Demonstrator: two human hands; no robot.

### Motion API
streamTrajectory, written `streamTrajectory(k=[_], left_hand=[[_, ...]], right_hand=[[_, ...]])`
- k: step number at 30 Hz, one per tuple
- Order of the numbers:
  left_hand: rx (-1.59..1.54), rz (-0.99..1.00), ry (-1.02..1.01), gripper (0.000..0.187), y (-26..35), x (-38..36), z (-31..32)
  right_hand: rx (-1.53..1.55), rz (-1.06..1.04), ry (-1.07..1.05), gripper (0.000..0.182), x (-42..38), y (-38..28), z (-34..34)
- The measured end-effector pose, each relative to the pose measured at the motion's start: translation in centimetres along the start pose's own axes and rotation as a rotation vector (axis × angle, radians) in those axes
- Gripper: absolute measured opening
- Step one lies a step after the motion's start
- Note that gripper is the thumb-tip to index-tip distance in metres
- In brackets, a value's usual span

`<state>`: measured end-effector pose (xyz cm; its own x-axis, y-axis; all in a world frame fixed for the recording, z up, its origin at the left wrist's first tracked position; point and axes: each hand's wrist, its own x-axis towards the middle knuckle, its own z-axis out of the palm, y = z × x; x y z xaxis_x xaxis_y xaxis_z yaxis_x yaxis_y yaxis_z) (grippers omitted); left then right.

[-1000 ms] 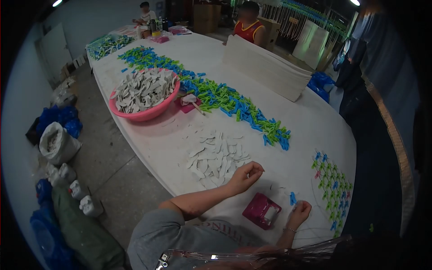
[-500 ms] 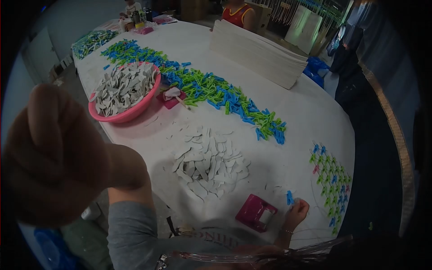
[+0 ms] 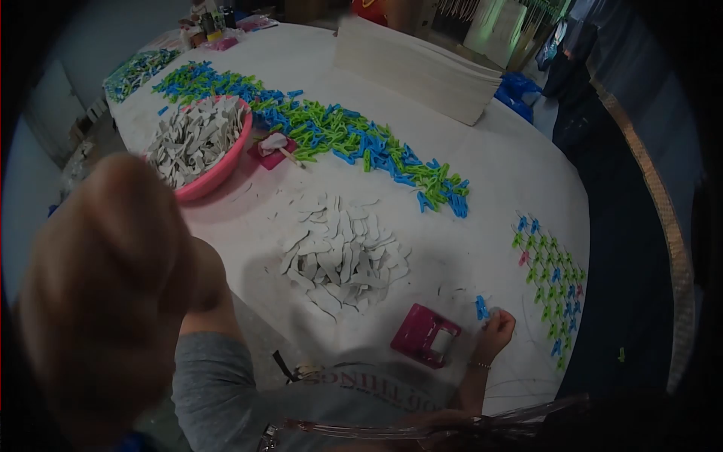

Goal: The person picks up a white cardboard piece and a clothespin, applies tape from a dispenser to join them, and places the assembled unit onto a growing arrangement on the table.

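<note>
My left hand (image 3: 113, 279) looms dark and blurred close to the camera at the left, fingers curled in. Whatever it may hold is hidden. Over at the lower right, my right hand (image 3: 497, 333), with a bracelet at the wrist, pinches a blue clothespin (image 3: 482, 307) by its lower end. Just left of it is a magenta plastic block (image 3: 410, 335) with a pale insert. Thin grey-white flat pieces (image 3: 346, 260) lie in a loose pile in front of me. To the right of my right hand, green, blue and pink clothespins (image 3: 553, 282) are laid out in rows.
A pink basin (image 3: 218, 177) full of grey-white pieces stands at the left. A long heap of blue and green clothespins (image 3: 331, 132) crosses the table (image 3: 520, 181). Behind it is a stack of white sheets (image 3: 414, 71). A person in red (image 3: 370, 11) is at the far side.
The camera view has shifted slightly, so the table's contents sit higher and further left. My left hand appears lower and more blurred. My right hand stays at the blue clothespin.
</note>
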<state>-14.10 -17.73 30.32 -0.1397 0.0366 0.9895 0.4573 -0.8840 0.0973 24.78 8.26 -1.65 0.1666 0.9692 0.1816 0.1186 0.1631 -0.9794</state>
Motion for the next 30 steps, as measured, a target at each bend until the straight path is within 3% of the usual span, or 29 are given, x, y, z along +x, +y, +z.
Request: streamTrajectory(k=[1,2,3,5,8,9,11,15,19,21,24,28,30], left_hand=[[0.028,0.032,0.027,0.019,0.4,0.2,0.3],[0.002,-0.104,0.037,0.011,-0.3,-0.2,2.1],[-0.023,-0.244,0.044,0.016,-1.4,-1.5,3.7],[0.035,-0.539,-0.222,0.028,-1.5,-5.7,3.0],[-0.156,-0.977,-0.317,0.026,-2.7,-12.7,5.1],[-0.197,-0.986,-0.353,0.026,-2.8,-14.8,5.8],[-0.28,-1.253,-0.232,0.025,-2.6,-18.4,7.4],[-0.203,-1.331,-0.194,0.017,-2.6,-24.0,10.2],[-0.132,-1.373,-0.229,0.015,-2.8,-27.7,11.5],[-0.038,-1.312,-0.208,0.014,-3.0,-29.3,11.9],[0.136,-1.195,-0.266,0.012,-3.2,-30.8,12.1],[0.179,-1.126,-0.337,0.012,-3.6,-31.4,12.0],[0.166,-1.148,-0.315,0.012,-3.7,-31.8,11.8]], right_hand=[[0.035,0.0,-0.018,0.007,0.1,0.3,0.0],[0.068,-0.006,-0.011,0.007,0.4,0.5,0.3],[0.073,0.008,-0.013,0.007,0.5,0.7,0.3],[0.095,0.022,0.003,0.008,0.3,0.9,0.3],[0.016,0.003,-0.039,0.008,0.3,0.7,0.2],[-0.002,0.001,-0.039,0.009,0.6,1.0,0.0],[-0.005,0.04,-0.034,0.012,0.4,0.2,-0.1],[0.054,0.058,-0.166,0.014,0.5,-0.2,-1.1],[-0.073,0.103,-0.27,0.015,-0.7,-1.5,-3.2],[-0.382,-0.121,-0.284,0.02,-1.4,-2.2,-3.7],[-0.47,-0.252,-0.257,0.025,-1.9,-3.5,-3.0],[-0.552,-0.335,-0.238,0.027,-1.0,-4.4,-1.1],[-0.718,-0.473,-0.191,0.024,-0.4,-3.8,-0.1]])
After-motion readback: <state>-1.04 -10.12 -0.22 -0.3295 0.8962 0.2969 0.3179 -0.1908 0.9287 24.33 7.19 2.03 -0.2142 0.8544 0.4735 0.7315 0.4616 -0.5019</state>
